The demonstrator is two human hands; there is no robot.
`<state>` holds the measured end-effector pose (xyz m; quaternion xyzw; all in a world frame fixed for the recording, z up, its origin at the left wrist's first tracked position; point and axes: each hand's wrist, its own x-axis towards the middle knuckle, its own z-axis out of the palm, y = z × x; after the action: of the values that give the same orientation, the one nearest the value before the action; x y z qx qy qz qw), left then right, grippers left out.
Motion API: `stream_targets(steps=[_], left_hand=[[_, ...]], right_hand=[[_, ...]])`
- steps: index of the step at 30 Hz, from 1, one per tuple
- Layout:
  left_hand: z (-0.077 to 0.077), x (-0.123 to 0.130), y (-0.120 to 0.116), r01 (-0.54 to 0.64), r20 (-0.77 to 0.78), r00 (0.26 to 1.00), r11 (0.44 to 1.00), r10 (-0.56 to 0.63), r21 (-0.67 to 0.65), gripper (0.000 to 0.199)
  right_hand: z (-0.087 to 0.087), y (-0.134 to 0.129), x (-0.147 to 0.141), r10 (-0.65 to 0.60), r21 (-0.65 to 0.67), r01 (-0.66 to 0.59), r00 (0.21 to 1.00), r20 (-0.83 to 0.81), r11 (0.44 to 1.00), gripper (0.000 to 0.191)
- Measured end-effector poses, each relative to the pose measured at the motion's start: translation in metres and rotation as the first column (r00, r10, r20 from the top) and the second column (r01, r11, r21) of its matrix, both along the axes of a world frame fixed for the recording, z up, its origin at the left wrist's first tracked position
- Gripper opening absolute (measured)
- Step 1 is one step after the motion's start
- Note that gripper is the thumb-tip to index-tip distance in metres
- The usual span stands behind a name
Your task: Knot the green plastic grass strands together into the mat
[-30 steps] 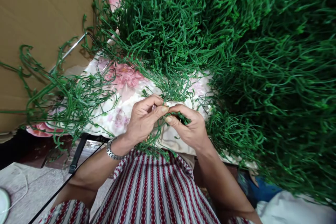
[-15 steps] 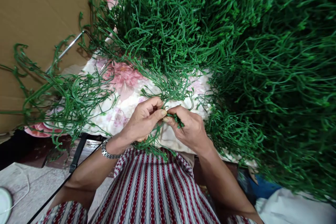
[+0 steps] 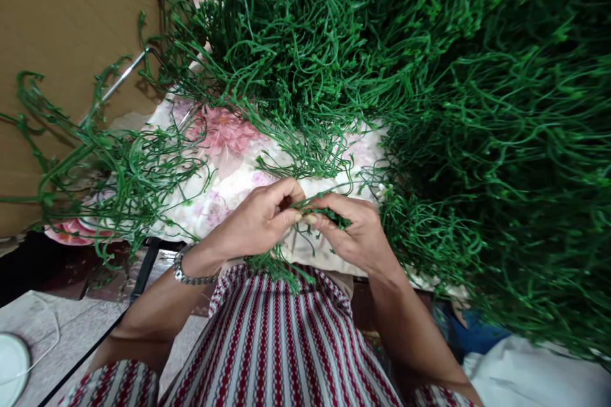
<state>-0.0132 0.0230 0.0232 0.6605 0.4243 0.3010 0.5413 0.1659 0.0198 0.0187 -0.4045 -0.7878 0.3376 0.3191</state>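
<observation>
My left hand (image 3: 260, 219) and my right hand (image 3: 356, 229) meet close to my body, thumb tips nearly touching. Between them runs a small bunch of thin green plastic stems (image 3: 329, 211), pinched by the fingers of both. More green stems (image 3: 279, 267) hang below my left palm, over my striped shirt; whether they join the pinched ones is hidden. Just beyond my fingers a loose cluster of stems (image 3: 310, 152) lies on the flowered cloth (image 3: 224, 172). A metal-banded watch (image 3: 188, 270) circles my left wrist.
A large heap of green stems (image 3: 501, 159) fills the back and right. At the left lies another tangle of stems (image 3: 128, 172), beside a cardboard panel (image 3: 71, 19) and a thin metal rod (image 3: 121, 79). A white bag (image 3: 529, 375) sits low at the right.
My right hand has shifted slightly right, and my left thumb has moved with it. The stems between the hands now stretch more sideways. The view has moved a little.
</observation>
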Motion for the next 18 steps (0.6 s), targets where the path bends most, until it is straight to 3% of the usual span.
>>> stream_targets(steps=[3, 6, 9, 13, 18], left_hand=[[0.003, 0.002, -0.001, -0.004, -0.262, 0.963, 0.976, 0.062, 0.217, 0.010], [0.002, 0.002, 0.003, 0.039, -0.321, 0.946, 0.969, 0.042, 0.244, 0.011], [-0.002, -0.002, 0.009, 0.098, -0.278, 0.959, 0.988, -0.061, 0.121, 0.012], [-0.010, -0.005, 0.012, 0.214, -0.055, 0.973, 0.964, -0.225, -0.160, 0.021], [-0.013, -0.002, 0.008, 0.195, 0.130, 0.978, 0.943, -0.165, -0.269, 0.026]], right_hand=[[0.001, 0.000, 0.000, -0.026, 0.047, 0.021, 0.994, 0.106, 0.999, 0.009], [-0.001, -0.001, -0.002, -0.032, 0.110, 0.010, 0.980, 0.194, 0.994, 0.008], [-0.003, 0.000, -0.001, 0.018, 0.108, -0.046, 0.969, 0.246, 0.993, 0.005], [-0.004, 0.005, 0.002, 0.059, 0.120, -0.092, 0.965, 0.254, 0.988, 0.003], [-0.005, 0.010, 0.003, 0.072, 0.156, -0.093, 0.989, 0.131, 0.983, 0.008]])
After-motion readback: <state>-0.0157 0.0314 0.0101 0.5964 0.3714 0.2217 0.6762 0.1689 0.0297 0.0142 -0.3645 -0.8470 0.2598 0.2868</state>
